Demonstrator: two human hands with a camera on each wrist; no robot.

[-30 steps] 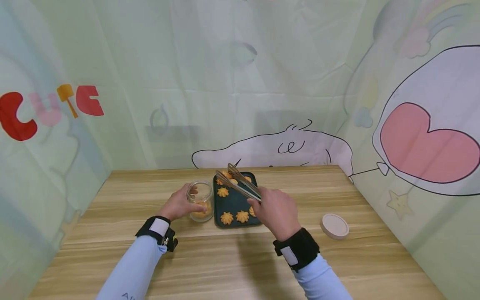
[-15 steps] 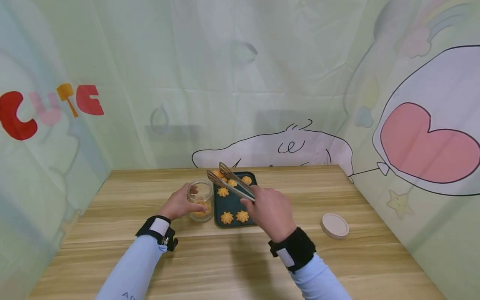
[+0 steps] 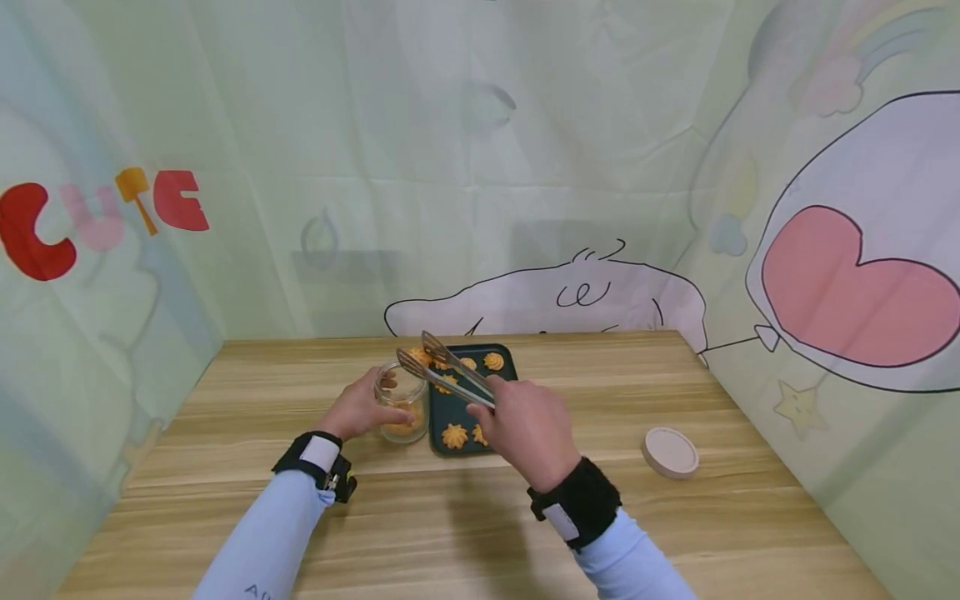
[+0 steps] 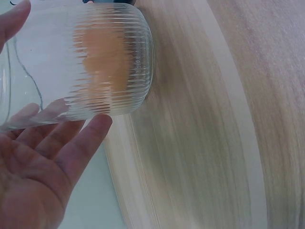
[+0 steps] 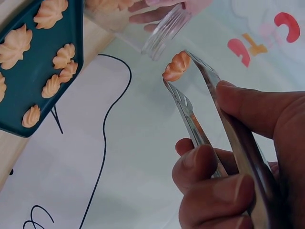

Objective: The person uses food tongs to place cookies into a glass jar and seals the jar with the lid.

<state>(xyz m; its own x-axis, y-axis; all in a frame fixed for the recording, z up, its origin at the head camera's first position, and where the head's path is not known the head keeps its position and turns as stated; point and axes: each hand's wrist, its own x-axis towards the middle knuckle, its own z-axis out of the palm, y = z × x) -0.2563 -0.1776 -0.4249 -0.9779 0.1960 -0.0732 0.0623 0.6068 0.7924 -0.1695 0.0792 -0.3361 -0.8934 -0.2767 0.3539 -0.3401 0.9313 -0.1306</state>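
Note:
My left hand (image 3: pixel 354 411) holds an upright clear glass jar (image 4: pixel 52 57) on the table, thumb on one side and fingers on the other. Orange-brown cookies (image 4: pixel 107 57) lie at the bottom of the jar. In my right hand (image 3: pixel 531 432) I grip metal tongs (image 3: pixel 459 391). Their slotted tips pinch one swirled cookie (image 5: pixel 176 66), near the jar's mouth in the right wrist view. Beside the jar lies a dark green baking tray (image 3: pixel 448 410) bearing several piped cookies; my right hand and the tongs hide part of it.
A round pale lid (image 3: pixel 670 452) lies on the wooden table (image 3: pixel 360 533) to the right. Printed curtains (image 3: pixel 465 167) stand behind the table and along both its sides.
My right hand has moved left, carrying the tongs and pinched cookie from over the tray towards the jar's mouth. My left hand and the jar have stayed in place.

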